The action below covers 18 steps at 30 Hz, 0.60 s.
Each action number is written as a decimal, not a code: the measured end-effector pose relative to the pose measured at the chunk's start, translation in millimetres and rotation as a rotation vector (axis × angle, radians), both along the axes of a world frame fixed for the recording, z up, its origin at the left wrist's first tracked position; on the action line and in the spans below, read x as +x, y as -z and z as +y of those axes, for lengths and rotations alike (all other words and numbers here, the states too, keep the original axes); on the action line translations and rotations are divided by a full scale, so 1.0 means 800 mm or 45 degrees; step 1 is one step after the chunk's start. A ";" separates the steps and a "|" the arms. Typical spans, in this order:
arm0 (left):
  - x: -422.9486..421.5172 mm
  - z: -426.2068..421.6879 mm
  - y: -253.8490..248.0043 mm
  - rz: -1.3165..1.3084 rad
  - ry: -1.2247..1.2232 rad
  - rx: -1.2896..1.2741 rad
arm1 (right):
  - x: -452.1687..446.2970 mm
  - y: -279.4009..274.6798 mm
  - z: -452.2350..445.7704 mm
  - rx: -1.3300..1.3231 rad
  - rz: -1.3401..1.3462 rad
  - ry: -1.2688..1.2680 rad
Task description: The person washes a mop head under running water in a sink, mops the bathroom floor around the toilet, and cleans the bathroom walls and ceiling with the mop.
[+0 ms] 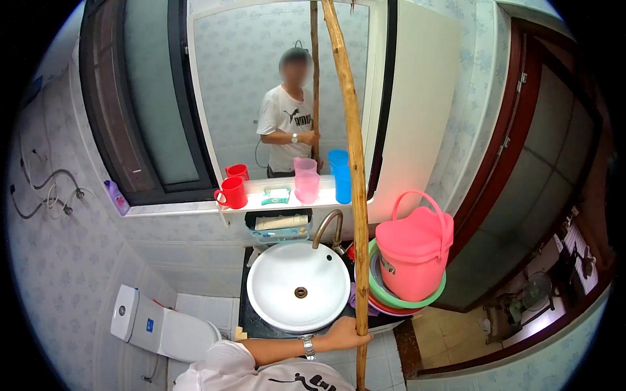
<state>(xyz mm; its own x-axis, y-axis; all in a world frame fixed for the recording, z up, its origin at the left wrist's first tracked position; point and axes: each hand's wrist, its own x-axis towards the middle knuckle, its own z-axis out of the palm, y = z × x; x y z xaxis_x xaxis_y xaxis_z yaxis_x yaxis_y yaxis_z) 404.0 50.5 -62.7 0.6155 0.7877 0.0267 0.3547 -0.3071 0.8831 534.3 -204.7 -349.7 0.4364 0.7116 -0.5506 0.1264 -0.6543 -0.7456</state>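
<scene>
A long, slightly bent wooden pole (355,169) stands almost upright before me, running from the top of the view down past the bottom edge. My left hand (344,335), with a metal watch on the wrist, is closed round its lower part. Just left of the pole is a white round washbasin (264,296) with a curved metal faucet (332,225). The mirror (241,72) reflects a person in a white T-shirt holding the pole. My right hand does not show directly.
Red mugs (232,193), a pink cup (306,187) and a blue cup (343,186) line the shelf. Right of the pole, a pink lidded bucket (414,254) sits in stacked basins (430,298). A toilet (186,332) is lower left; a brown-framed door (521,150) stands right.
</scene>
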 end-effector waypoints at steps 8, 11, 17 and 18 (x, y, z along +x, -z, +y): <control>-0.013 -0.021 0.031 0.009 0.012 -0.047 | 0.002 0.009 -0.001 -0.021 -0.086 -0.068; -0.028 -0.027 0.039 0.017 -0.017 -0.117 | 0.004 0.010 -0.003 -0.026 -0.117 -0.092; -0.064 -0.041 0.037 0.000 -0.052 -0.165 | 0.000 0.010 -0.012 -0.046 -0.167 -0.129; -0.069 -0.043 0.038 0.002 -0.068 -0.144 | 0.000 0.010 -0.012 -0.046 -0.172 -0.133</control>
